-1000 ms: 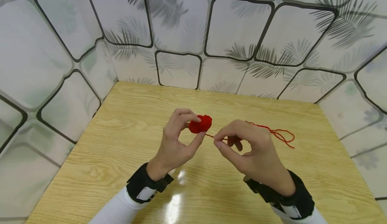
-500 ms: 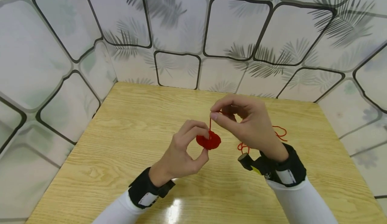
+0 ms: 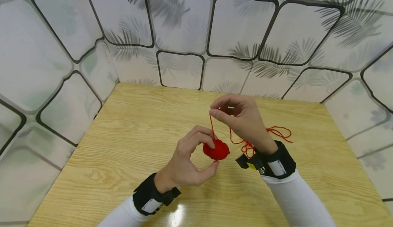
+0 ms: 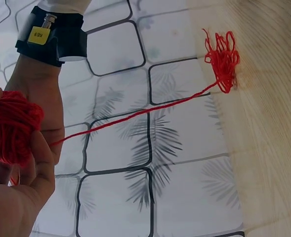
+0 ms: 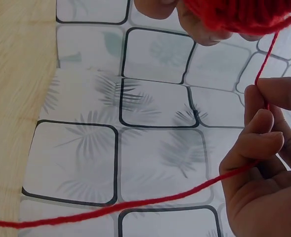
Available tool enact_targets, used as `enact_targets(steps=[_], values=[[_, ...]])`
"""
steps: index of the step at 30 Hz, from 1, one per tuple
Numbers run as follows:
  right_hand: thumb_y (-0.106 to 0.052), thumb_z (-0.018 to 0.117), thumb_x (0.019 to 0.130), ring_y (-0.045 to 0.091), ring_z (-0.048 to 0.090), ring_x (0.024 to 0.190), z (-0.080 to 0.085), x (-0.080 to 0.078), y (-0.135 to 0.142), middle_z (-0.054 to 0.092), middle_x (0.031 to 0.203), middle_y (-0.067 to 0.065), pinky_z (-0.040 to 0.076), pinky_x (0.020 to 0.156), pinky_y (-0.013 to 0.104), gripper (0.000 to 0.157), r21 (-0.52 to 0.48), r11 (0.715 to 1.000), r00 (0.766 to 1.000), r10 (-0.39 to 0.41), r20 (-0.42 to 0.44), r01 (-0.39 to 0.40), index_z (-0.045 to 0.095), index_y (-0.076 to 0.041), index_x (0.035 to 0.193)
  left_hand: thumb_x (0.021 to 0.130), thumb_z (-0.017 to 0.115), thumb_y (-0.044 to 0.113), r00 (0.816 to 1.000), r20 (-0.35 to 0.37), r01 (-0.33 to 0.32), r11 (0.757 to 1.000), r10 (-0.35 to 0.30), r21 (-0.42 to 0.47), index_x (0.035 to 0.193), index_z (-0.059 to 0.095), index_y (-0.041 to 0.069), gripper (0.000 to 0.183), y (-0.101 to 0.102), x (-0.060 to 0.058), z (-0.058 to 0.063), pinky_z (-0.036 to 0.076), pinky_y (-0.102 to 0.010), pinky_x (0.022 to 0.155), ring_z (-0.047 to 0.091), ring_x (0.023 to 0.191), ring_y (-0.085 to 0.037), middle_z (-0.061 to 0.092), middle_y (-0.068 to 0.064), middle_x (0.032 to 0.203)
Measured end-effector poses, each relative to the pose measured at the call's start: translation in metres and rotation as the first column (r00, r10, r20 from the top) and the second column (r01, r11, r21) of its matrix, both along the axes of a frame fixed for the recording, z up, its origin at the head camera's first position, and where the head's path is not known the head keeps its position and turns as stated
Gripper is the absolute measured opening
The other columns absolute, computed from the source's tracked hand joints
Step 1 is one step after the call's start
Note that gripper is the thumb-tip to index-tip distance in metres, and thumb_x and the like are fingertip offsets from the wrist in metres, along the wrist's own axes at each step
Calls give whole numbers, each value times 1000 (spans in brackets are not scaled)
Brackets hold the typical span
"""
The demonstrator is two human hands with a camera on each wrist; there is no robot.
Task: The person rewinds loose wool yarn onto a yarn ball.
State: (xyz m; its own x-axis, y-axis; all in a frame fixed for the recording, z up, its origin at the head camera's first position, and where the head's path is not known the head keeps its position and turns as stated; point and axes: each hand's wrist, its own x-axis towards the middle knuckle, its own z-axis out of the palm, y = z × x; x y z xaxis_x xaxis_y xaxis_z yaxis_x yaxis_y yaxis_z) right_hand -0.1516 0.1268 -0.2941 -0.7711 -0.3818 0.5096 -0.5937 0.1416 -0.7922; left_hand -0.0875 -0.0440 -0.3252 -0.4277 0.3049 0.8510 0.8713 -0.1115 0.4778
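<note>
My left hand [image 3: 193,159] holds a small red ball of yarn [image 3: 218,150] between thumb and fingers, over the middle of the table. In the left wrist view the ball [image 4: 12,129] shows many wound strands. Above and right of it, my right hand [image 3: 241,118] pinches the yarn strand [image 3: 212,126] between thumb and index finger, and the strand runs taut down to the ball. From the right hand [image 5: 269,143] the free yarn [image 5: 155,200] trails away through the curled fingers. It leads to a loose red tangle [image 4: 224,61] on the tabletop, partly hidden by the right wrist in the head view.
The light wooden table [image 3: 129,118] meets a patterned cloth wall [image 3: 181,26] at its back and sides. Looped yarn [image 3: 280,131] lies to the right of the right forearm. Each wrist wears a black strap [image 3: 277,159] with a small camera.
The right hand has risen from beside the ball to above it, bringing the strand from sideways to upright. The left hand has shifted right and toward the body with the ball, which has turned.
</note>
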Motion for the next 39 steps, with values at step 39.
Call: enact_targets(steps=[39], values=[[-6, 64, 82, 17, 52, 64, -41, 57, -7, 62, 81, 4, 46, 54, 31, 12, 111, 994, 992, 0, 128, -14, 64, -13, 91, 81, 61, -4, 887, 461, -138, 930, -37, 340, 110, 45, -3, 33, -5, -19, -35, 47, -49, 81, 49, 101, -35, 47, -18, 109]])
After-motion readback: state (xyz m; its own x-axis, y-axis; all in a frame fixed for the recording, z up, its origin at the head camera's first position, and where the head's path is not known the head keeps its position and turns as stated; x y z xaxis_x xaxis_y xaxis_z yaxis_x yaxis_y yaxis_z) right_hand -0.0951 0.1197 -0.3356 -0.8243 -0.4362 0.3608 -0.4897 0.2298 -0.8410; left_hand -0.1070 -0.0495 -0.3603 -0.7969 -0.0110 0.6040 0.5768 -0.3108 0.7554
